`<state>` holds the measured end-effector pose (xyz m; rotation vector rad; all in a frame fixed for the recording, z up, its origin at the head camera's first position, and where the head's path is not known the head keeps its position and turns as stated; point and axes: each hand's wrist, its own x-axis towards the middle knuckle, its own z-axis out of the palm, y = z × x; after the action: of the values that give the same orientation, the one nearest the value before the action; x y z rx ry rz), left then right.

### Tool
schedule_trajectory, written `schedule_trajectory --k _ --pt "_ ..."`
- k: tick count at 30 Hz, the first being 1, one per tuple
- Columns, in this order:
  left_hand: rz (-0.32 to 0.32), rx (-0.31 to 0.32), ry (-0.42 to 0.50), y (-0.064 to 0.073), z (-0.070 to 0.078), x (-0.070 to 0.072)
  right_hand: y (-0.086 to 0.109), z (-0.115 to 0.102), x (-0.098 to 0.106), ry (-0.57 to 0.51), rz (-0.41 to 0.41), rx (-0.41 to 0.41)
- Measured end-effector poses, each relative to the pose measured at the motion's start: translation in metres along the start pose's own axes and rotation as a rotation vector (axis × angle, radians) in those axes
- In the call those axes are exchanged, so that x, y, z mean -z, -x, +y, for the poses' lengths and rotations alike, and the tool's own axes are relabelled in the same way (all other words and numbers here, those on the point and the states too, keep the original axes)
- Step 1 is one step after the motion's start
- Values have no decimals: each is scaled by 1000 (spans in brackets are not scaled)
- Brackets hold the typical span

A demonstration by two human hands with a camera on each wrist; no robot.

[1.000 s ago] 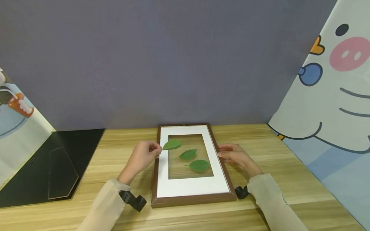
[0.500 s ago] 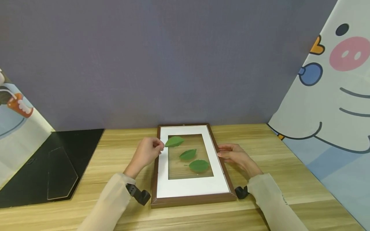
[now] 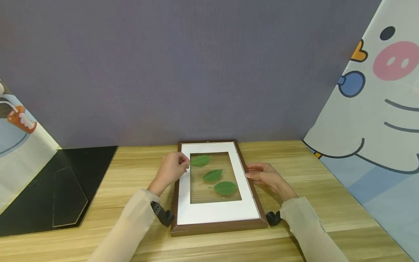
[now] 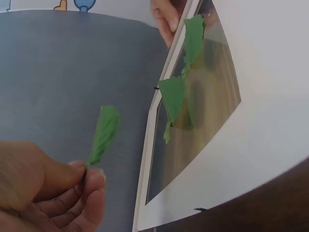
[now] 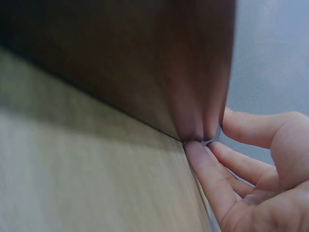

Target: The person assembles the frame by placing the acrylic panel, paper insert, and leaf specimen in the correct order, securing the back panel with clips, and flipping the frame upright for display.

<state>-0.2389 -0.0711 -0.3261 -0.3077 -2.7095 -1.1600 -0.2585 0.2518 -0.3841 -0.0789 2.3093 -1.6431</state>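
At nine o'clock from the picture frame (image 3: 219, 228), well apart, a black board (image 3: 31, 200) lay flat, placed where it left my hands room, I judged. At ten o'clock on the frame, my left hand (image 3: 171, 169) had thumb and fingers together, clamped on the stalk end of a green leaf (image 3: 201, 161); that grip probably spared the blade from creasing. The blade reached over the clear window (image 3: 199, 193) near eleven o'clock, seemingly held just off it. A second leaf (image 3: 212, 175) lay at the window's centre, a third leaf (image 3: 226, 188) near it toward four o'clock, inside a white border (image 3: 217, 214). At three o'clock my right hand (image 3: 268, 179) had its fingers slightly apart, tips against the frame's outer side, likely to steady it.

Under everything ran a streaky wooden table (image 3: 196, 251). A plain grey wall (image 3: 209, 72) stood at twelve o'clock; cartoon-printed panels rose at ten (image 3: 19, 145) and two (image 3: 370, 134).
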Motion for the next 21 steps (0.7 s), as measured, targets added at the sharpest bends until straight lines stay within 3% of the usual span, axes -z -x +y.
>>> schedule_trajectory --k 9,21 --pt "5 -61 -64 -9 2 -7 0 1 0 -12 1 -2" --pt "-36 -32 -50 -18 11 -14 -1 0 0 -8 3 -2"
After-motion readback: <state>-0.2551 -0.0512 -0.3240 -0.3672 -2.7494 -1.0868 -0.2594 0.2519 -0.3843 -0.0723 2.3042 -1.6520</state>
